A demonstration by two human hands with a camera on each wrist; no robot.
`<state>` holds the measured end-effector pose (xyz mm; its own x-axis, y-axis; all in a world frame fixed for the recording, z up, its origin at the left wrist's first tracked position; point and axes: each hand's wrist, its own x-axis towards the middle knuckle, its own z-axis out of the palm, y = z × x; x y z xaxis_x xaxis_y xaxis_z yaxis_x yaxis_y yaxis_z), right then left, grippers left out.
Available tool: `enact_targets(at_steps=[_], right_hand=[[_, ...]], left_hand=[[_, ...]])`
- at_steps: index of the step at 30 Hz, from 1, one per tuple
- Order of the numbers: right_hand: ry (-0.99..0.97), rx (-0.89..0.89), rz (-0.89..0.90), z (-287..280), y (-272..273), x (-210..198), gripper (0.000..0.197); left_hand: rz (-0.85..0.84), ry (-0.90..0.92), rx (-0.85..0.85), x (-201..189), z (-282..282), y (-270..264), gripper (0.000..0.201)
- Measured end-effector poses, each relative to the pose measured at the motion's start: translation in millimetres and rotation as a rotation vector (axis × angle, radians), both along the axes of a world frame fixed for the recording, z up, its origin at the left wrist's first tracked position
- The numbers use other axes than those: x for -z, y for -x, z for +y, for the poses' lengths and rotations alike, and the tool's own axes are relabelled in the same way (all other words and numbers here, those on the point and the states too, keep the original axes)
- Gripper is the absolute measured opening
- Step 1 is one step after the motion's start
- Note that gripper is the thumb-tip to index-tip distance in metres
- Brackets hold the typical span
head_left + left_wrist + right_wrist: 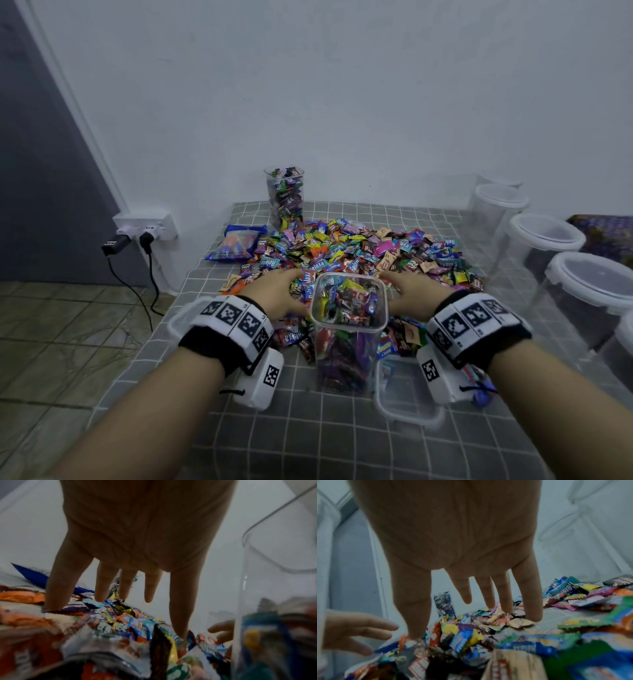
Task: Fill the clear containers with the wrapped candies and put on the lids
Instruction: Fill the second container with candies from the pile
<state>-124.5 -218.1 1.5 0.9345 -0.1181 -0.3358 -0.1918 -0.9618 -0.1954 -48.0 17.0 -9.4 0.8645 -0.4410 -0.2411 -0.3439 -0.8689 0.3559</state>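
A tall clear container (347,329) stood at the lower centre of the head view on a grey checked cloth (301,435) covering the desk, already holding wrapped candies nearly to its rim and without a lid. Behind it a broad heap of wrapped candies (359,250) spread across the middle of the frame. The left hand (277,291) reached forward just left of the container and the right hand (412,291) just right of it — both palm-down with fingers extended and spread, gripping nothing. In the left wrist view the fingertips (51,601) touched the wrappers; in the right wrist view the thumb and little finger reached the pile while the middle fingers (465,595) hung just above it. A second container (285,195), full of candies and uncovered, stood at the upper centre against the white wall. A blue candy bag (236,243) lay left of the heap. A loose lid (404,390) lay on the cloth at the lower right of the near container, and a row of lidded empty containers (544,246) ran down the right edge of the frame. A wall socket with plugs (144,229) sat at middle left.
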Motion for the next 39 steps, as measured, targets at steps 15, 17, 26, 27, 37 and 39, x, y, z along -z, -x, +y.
enact_targets(at_steps=[15,17,26,27,37,39], right_hand=[[0.052,-0.239,0.125,28,-36,24,0.055],[0.029,-0.219,0.089,28,-33,20,0.043],[0.162,-0.206,0.103,24,-32,4,0.018],[0.174,-0.193,0.100,23,-33,5,0.011],[0.183,-0.119,0.011,20,-29,1,0.022],[0.163,-0.105,-0.047,19,-26,0,0.023]], left_hand=[[-0.055,-0.323,0.273,24,-29,-15,0.069],[-0.071,-0.325,0.284,18,-30,-13,0.046],[-0.205,-0.242,0.206,16,-29,-8,0.026],[-0.200,-0.223,0.210,16,-29,-8,0.024],[-0.222,-0.285,0.085,14,-30,-9,0.030],[-0.214,-0.261,0.073,15,-28,-11,0.035]])
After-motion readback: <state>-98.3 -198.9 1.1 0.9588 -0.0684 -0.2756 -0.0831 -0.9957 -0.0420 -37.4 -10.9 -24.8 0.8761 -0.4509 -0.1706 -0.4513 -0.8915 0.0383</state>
